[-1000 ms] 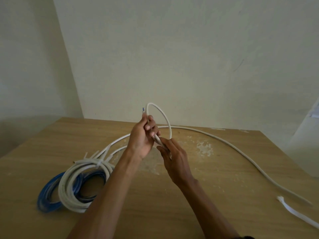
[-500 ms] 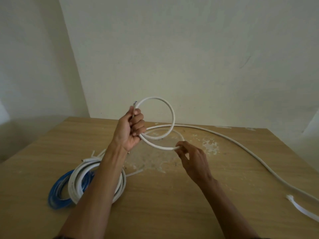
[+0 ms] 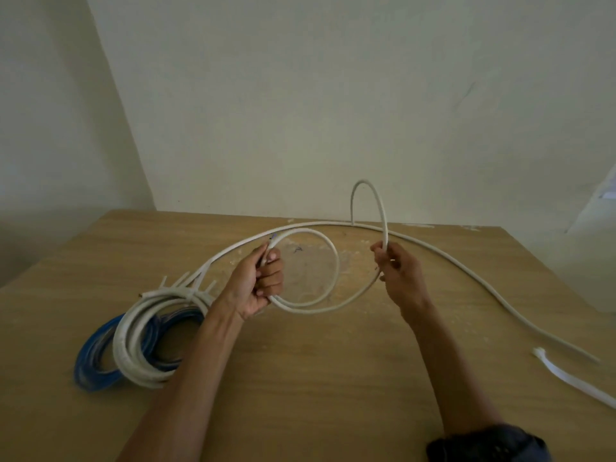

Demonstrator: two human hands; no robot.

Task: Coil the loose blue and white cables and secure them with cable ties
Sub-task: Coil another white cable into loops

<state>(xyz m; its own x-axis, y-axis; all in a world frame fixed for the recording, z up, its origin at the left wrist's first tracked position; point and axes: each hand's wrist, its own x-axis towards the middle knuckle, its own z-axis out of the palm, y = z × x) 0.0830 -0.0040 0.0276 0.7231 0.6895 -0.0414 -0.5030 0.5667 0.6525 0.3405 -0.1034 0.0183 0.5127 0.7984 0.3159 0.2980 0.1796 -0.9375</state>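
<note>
My left hand grips the end of a loose white cable and the first loop formed from it above the wooden table. My right hand holds the same cable further along, where it arches up in a second loop and runs off across the table to the right. At the left lies a white cable coil bound with cable ties, resting on a blue cable coil.
A flat white strip lies near the table's right edge. Pale walls stand close behind the table and to its left. The tabletop has scuffed light patches in the middle.
My right hand has slid along the cable to the right and lifted it, raising a second tall loop. The first loop has widened and my left hand has lowered slightly.
</note>
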